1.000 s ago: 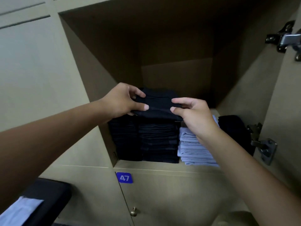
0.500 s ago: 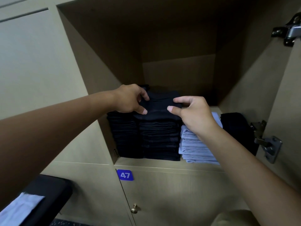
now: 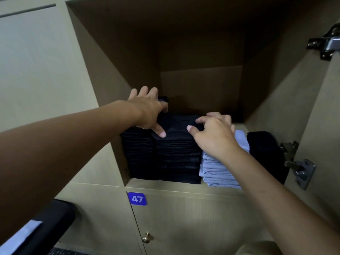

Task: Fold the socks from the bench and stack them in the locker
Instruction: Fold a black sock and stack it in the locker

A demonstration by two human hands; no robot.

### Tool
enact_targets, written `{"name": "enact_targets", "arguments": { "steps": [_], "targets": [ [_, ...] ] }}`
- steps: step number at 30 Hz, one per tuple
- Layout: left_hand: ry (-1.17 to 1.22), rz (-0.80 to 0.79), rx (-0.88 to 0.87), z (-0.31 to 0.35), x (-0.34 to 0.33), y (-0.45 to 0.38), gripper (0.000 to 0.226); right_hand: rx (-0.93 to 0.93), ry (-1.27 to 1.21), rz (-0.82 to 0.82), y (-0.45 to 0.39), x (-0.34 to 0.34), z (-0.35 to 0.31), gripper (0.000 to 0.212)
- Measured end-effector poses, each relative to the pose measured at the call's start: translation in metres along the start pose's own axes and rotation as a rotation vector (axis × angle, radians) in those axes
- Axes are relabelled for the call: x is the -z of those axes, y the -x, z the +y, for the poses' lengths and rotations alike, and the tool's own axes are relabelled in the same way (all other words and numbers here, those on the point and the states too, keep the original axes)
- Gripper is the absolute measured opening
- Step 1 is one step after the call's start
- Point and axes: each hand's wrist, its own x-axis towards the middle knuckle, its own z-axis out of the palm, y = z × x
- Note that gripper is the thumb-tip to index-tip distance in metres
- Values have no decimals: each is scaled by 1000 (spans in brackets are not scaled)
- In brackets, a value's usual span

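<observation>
Left hand (image 3: 147, 111) let go, fingers now spread; right hand (image 3: 211, 133) still pinches folded sock (image 3: 176, 126) atop stack.

The locker shelf (image 3: 165, 185) carries four stacks side by side: a stack of dark folded socks (image 3: 138, 153) at the far left, a taller dark stack (image 3: 178, 161) touching it, a light blue stack (image 3: 217, 172) next, and a dark pile (image 3: 265, 150) at the right wall. At lower left, the black bench (image 3: 55, 219) holds a pale blue cloth (image 3: 20, 236).
</observation>
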Motion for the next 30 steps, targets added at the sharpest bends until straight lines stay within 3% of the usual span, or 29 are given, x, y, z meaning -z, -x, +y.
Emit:
{"name": "enact_targets", "arguments": {
  "steps": [5, 8, 11, 14, 16, 21, 30],
  "targets": [
    [31, -161, 21, -2, 3, -5, 60, 237, 90, 42, -4, 0, -8, 48],
    [61, -280, -13, 1, 12, -6, 53, 332, 209, -27, -9, -1, -21, 49],
    [76, -351, -31, 0, 19, -10, 57, 314, 309, -168, -12, -3, -33, 53],
    [192, -403, -33, -9, 17, -15, 56, 253, 243, -226, -15, -6, -42, 44],
    [320, -361, -21, -16, 15, -15, 49, 226, 219, -245, -21, -8, -46, 44],
    [474, -177, -23, -32, 5, -6, 44, 229, 332, -394, -29, -19, -53, 70],
    [541, -83, -19, -36, -10, 10, 43, 171, 417, -586, -27, -27, -51, 69]
  ]
}}
